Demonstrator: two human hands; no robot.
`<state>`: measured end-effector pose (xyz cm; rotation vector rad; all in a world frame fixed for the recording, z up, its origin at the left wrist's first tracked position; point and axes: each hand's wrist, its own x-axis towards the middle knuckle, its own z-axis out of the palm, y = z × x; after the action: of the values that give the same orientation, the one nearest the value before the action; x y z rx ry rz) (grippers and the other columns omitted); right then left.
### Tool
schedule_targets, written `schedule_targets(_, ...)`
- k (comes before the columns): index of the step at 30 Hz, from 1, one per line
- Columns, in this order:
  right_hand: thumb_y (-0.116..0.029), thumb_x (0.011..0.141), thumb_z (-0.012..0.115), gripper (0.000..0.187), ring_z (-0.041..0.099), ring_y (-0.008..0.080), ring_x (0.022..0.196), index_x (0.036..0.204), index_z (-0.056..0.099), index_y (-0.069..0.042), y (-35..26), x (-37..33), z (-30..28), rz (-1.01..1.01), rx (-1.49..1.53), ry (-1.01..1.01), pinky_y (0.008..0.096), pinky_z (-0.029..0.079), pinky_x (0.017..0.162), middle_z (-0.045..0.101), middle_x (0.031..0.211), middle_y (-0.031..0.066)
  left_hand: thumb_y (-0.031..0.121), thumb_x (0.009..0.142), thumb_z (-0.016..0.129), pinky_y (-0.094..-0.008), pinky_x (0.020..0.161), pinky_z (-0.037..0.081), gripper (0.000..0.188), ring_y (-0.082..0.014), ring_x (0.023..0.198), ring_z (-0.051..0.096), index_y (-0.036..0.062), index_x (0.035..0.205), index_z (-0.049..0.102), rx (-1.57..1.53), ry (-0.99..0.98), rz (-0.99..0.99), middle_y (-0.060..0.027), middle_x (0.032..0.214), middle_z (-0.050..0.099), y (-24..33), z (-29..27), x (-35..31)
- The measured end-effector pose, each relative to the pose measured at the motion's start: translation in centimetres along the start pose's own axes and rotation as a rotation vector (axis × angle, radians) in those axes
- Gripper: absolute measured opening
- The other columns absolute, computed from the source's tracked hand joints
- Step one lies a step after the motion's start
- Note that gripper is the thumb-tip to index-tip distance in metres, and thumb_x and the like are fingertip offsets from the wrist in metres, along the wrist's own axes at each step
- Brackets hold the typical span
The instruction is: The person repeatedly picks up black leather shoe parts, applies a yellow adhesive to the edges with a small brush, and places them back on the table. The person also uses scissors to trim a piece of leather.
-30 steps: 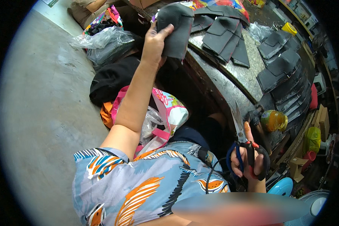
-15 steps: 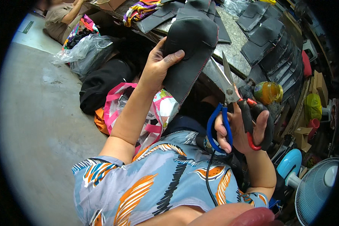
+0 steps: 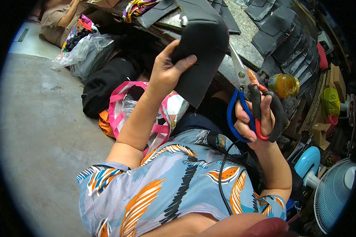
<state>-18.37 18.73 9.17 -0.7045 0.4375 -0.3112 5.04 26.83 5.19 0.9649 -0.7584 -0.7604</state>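
Observation:
My left hand (image 3: 167,75) grips a black leather-like piece (image 3: 205,53) with a rounded upper end, the thumb lying on its face and the fingers behind. The piece is held up and tilted, its pointed corner hanging down. In my right hand (image 3: 265,122) is a pair of scissors (image 3: 237,63) with blue and red-and-black handles. Fingers pass through the handle loops. The blades point up to the right edge of the black piece. Their tips meet that edge, and I cannot tell whether they touch it.
Stacked black pieces (image 3: 283,37) lie on the workbench (image 3: 247,49) ahead, near a glass jar (image 3: 283,86). Pink-and-white bag (image 3: 116,96), black bundle (image 3: 106,85) and plastic bag (image 3: 91,53) stand at left. A fan (image 3: 334,197) is at lower right. Another person (image 3: 57,19) sits far left.
The scissors have moved slightly right and up, and their blades have closed from a wide spread. The black piece has turned a little, so its red-stitched edge hardly shows.

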Motion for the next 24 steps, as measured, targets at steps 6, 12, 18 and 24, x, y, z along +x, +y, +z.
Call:
schedule_targets(6, -0.069, 0.086, 0.044, 0.087, 0.037, 0.0084, 0.033, 0.146, 0.020, -0.010, 0.0, 0.3, 0.7, -0.042, 0.034, -0.100, 0.0170, 0.032, 0.031, 0.044, 0.067, 0.0052, 0.000, 0.087, 0.065, -0.0251, 0.080, 0.051, 0.030, -0.0101, 0.089, 0.061, 0.0006, 0.116, 0.059, 0.009, -0.010, -0.011, -0.0051, 0.100, 0.066, -0.6, 0.2, -0.2)
schedule_targets(12, -0.069, 0.089, 0.038, 0.066, 0.039, 0.0050, 0.035, 0.082, 0.050, -0.004, -0.8, 1.4, 0.2, 0.031, 0.015, 0.070, 0.0161, 0.029, 0.032, 0.045, 0.060, 0.0004, -0.002, 0.087, 0.065, -0.0268, 0.087, 0.049, 0.030, -0.0110, 0.096, 0.059, 0.0017, 0.116, 0.059, 0.096, -0.145, 0.066, -0.0045, 0.105, 0.065, -0.5, 0.1, -1.1)
schedule_targets(18, -0.071, 0.089, 0.036, 0.068, 0.039, 0.0051, 0.035, 0.069, 0.048, -0.007, -0.8, 2.6, -1.9, -0.004, -0.103, 0.082, 0.0156, 0.029, 0.034, 0.043, 0.052, -0.0017, -0.001, 0.085, 0.064, -0.0311, 0.081, 0.053, 0.036, -0.0167, 0.094, 0.063, 0.0053, 0.119, 0.057, -0.251, 0.119, -0.032, -0.0068, 0.105, 0.065, -0.5, -0.6, -0.3)
schedule_targets(24, -0.075, 0.086, 0.035, 0.088, 0.045, 0.0133, 0.040, 0.150, 0.013, -0.018, 0.5, 0.3, -0.4, 0.036, -0.104, -0.043, 0.0221, 0.040, 0.038, 0.049, 0.074, 0.0091, 0.003, 0.087, 0.063, -0.0319, 0.071, 0.057, 0.033, -0.0169, 0.086, 0.065, 0.0075, 0.118, 0.054, -0.338, 0.259, -0.002, -0.0063, 0.102, 0.064, 0.0, -2.9, 2.4)
